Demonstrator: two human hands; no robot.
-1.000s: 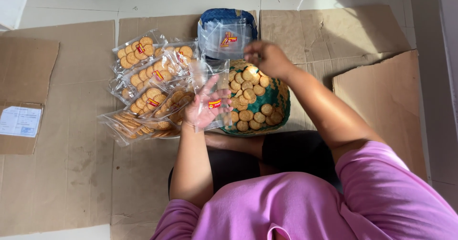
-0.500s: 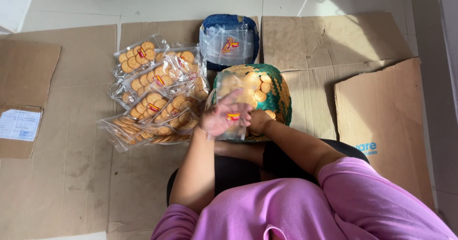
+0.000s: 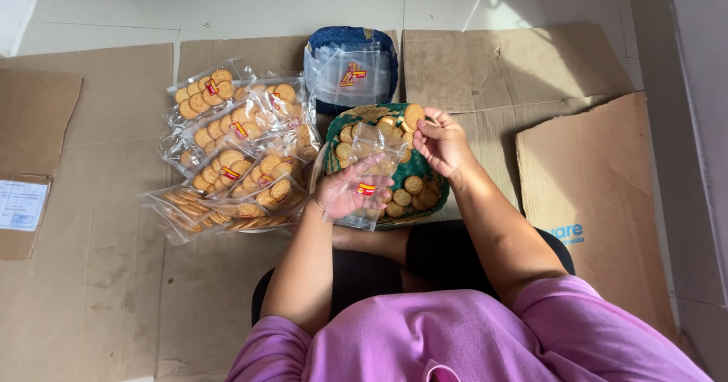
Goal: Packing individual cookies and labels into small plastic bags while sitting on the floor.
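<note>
One clear plastic bag, empty and open at its top, was held up in the left hand, the fingers closed on its lower part beside a small red and yellow label. One round golden biscuit was pinched between the fingertips of the right hand, just at 1 o'clock of the bag's mouth. Both were held over one green woven basket, in which roughly a dozen loose biscuits could be counted, the rest being hidden behind the bag and the hands.

At 9 o'clock of the basket about eight filled packets lay in an overlapping heap, each showing rows of the same biscuits; an exact count could not be made. At 12 o'clock one blue basket was seen with a stack of empty bags in it. Flattened cardboard sheets were spread beneath everything, and one bore a white paper label at the far 9 o'clock edge.

The held bag appeared thin, glossy and creased, with the biscuits behind it seen through it.
</note>
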